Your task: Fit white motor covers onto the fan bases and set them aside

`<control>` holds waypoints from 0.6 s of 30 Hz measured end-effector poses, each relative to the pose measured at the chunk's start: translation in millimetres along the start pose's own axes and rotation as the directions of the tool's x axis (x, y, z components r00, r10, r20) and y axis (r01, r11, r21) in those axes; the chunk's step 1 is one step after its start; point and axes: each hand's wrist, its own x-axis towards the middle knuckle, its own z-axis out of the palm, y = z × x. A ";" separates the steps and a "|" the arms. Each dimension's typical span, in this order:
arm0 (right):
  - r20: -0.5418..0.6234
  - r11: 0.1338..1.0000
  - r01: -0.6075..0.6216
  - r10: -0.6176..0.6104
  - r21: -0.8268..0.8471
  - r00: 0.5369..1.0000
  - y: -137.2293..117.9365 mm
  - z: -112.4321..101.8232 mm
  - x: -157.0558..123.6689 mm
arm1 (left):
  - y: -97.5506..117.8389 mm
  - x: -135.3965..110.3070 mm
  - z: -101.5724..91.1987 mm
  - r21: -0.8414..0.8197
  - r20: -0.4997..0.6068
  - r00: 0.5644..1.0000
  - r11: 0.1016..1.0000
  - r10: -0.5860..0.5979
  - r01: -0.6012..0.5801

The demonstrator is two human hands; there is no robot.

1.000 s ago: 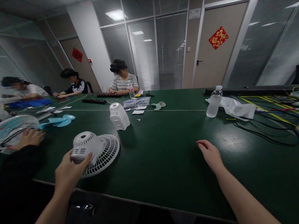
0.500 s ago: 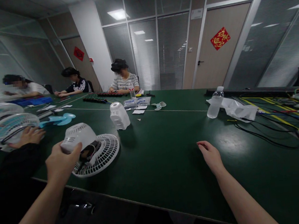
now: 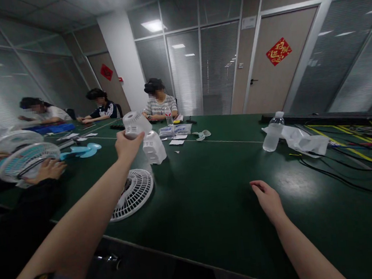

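Observation:
My left hand (image 3: 129, 145) is stretched out over the table, its fingers wrapped round a white plastic fan motor cover (image 3: 135, 123) with vent slots. Just to the right, a second white vented cover (image 3: 154, 148) stands upright on the table; whether the two touch I cannot tell. Below my left forearm lies a round white fan grille (image 3: 138, 190), partly hidden by the arm. On the right, my right hand (image 3: 268, 199) rests on the green tabletop with its fingers curled together and nothing visible in them.
At the left a co-worker's hand (image 3: 47, 169) holds a white fan grille (image 3: 32, 161) near blue fan blades (image 3: 86, 150). Clear plastic bags (image 3: 175, 131) lie at mid-table. A bottle (image 3: 273, 132), white wrapping (image 3: 304, 139) and black cables (image 3: 342, 186) lie at the right. Several people sit opposite.
My left hand has carried the motor cover up, forward and to the right, off the fan grille, to beside the standing cover. The right hand has stayed on the table.

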 end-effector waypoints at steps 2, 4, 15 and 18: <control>0.008 1.000 -0.021 0.021 0.001 1.000 -2.3 -2.1 -1.8 | 12.7 7.8 19.5 -0.003 0.027 1.000 1.000 -0.005 0.005; 0.016 1.000 -0.030 0.030 0.009 0.999 -4.3 -3.7 -3.0 | 19.7 12.6 34.9 0.007 0.045 0.999 1.000 -0.010 0.010; 0.024 1.000 -0.013 0.014 -0.023 1.000 -4.2 -2.0 -2.6 | -7.6 5.3 68.8 0.115 0.235 0.964 0.989 -0.122 0.098; 0.016 1.000 -0.015 0.015 -0.017 1.000 -3.7 -2.5 -2.1 | -11.9 5.1 69.6 0.116 0.258 0.956 0.987 -0.139 0.112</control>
